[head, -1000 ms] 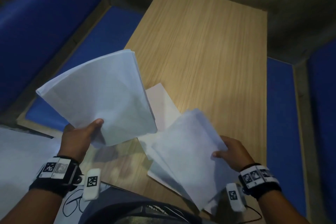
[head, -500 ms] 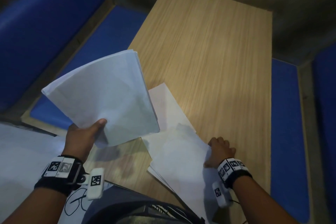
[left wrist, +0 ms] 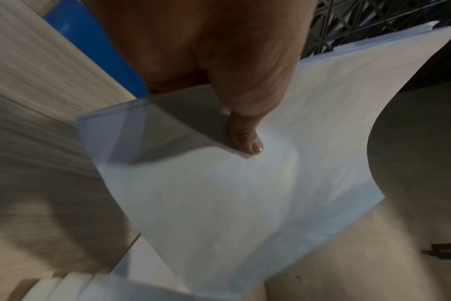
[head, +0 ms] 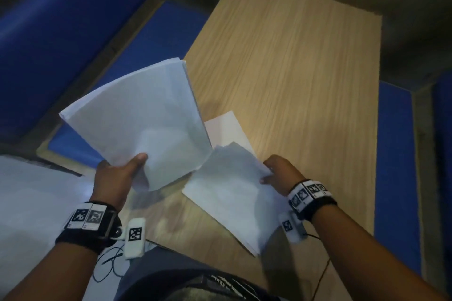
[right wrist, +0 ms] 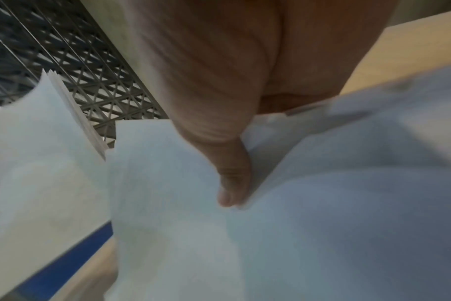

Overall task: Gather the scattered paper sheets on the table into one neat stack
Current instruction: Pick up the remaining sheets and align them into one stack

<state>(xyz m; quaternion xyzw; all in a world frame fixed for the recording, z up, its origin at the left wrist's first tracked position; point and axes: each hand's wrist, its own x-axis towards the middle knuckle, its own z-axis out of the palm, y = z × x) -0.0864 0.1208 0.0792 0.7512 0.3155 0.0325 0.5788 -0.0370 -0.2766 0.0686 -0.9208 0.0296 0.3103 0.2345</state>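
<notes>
My left hand (head: 122, 173) holds a thick stack of white sheets (head: 139, 120) above the table's near left corner, thumb pressed on top; the left wrist view shows that thumb (left wrist: 245, 140) on the stack (left wrist: 232, 193). My right hand (head: 276, 173) pinches the right edge of a few white sheets (head: 232, 190), lifted off the wooden table (head: 293, 68). In the right wrist view the thumb (right wrist: 232, 183) lies on these sheets (right wrist: 309, 224). One more white sheet (head: 227, 129) lies flat on the table behind both bundles, partly hidden.
Blue padded benches (head: 393, 166) run along both long sides of the table. A white paper with black scribbles (head: 31, 203) lies at the near left beside my lap. A thin black cable (head: 320, 273) trails from the right wristband.
The right hand dropped to the table half a second ago and has now lifted a few sheets by their right edge. The left hand's stack has hardly moved.
</notes>
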